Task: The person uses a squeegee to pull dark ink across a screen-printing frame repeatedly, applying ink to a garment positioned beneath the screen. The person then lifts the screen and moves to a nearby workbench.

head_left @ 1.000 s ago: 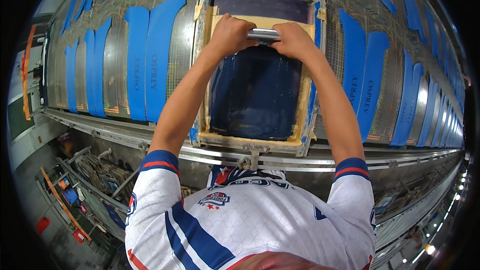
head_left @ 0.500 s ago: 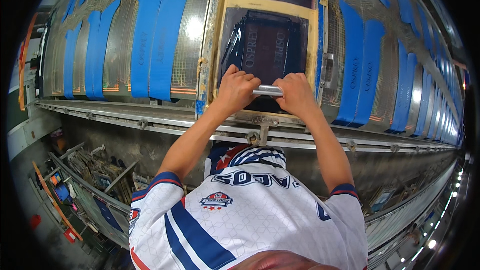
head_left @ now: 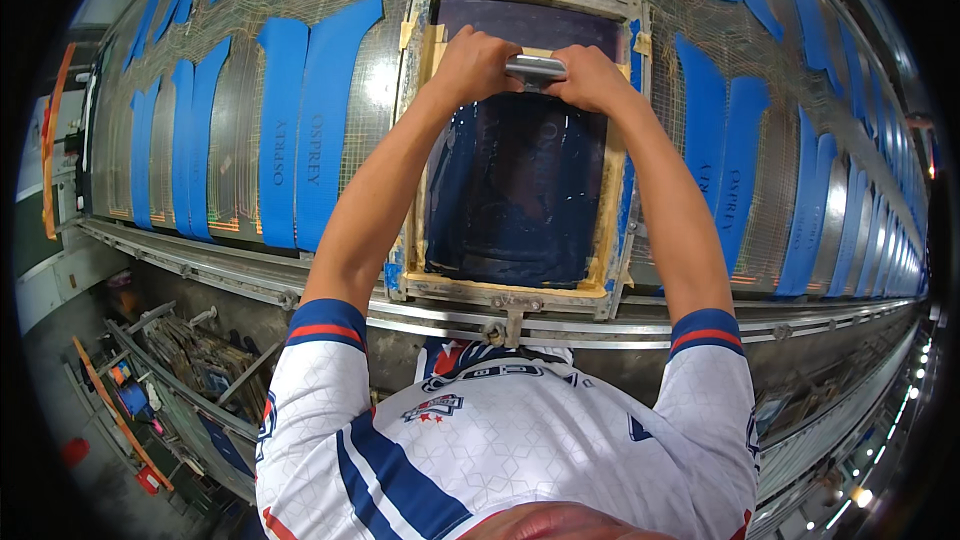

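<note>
Both my hands grip a metal-handled squeegee (head_left: 536, 67) across the far part of a screen-printing frame (head_left: 500, 297). My left hand (head_left: 478, 68) is wrapped round one end of it, and my right hand (head_left: 592, 78) closes on the other. The squeegee's lower edge is mostly hidden by my hands and its holder. Wet, glossy dark ink (head_left: 510, 190) covers the mesh between the squeegee and the near rim. Faint lettering shows through the ink. Yellow and blue tape lines the inside of the frame.
Blue cut fabric pieces (head_left: 340, 120) lie in pairs along the table, left of the frame, with more blue pieces (head_left: 745, 160) on the right. A metal rail (head_left: 250, 275) follows the table's near edge. Framed screens (head_left: 205, 360) stand in a rack at lower left.
My hands have pushed the squeegee away from me, from near the front rim to the far part of the frame. The mesh behind it now looks evenly dark. My view has shifted slightly.
</note>
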